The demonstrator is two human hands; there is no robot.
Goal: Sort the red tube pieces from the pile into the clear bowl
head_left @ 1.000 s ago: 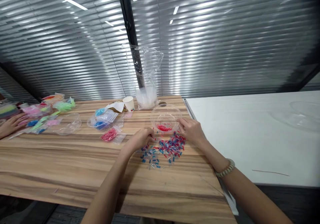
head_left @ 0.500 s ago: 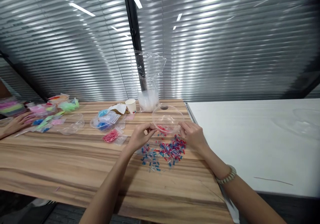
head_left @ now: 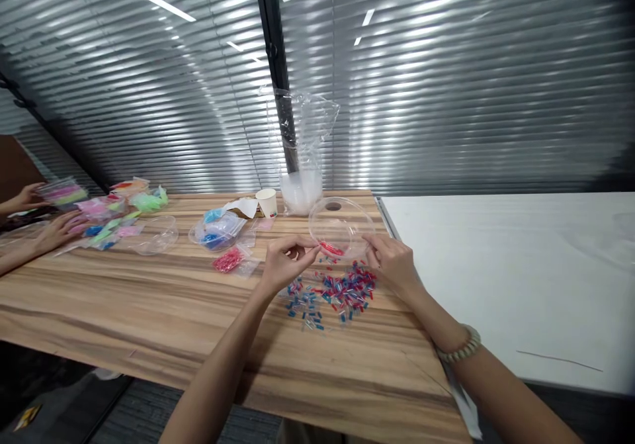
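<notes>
A clear round plastic lid or shallow dish (head_left: 354, 218) is tilted up between my hands, with red pieces (head_left: 331, 249) gathered at its lower edge. My left hand (head_left: 288, 262) pinches its left rim between thumb and fingers. On the right rim, my right hand (head_left: 391, 262) has its fingers closed. Below the dish, a pile of small red, blue and clear tube pieces (head_left: 350, 288) lies spread on the wooden table (head_left: 198, 325).
Left of my hands are a packet of pink-red pieces (head_left: 228, 260), a clear bowl with bags (head_left: 217, 229) and a paper cup (head_left: 266, 203). A plastic-wrapped stack (head_left: 301, 191) stands behind. Another person's hands (head_left: 54, 233) are among colourful bags at far left.
The clear dish is tilted up more, and the red pieces now sit along its lower rim. The other person's second hand has come into view, holding a colourful bag. The view has shifted slightly.
</notes>
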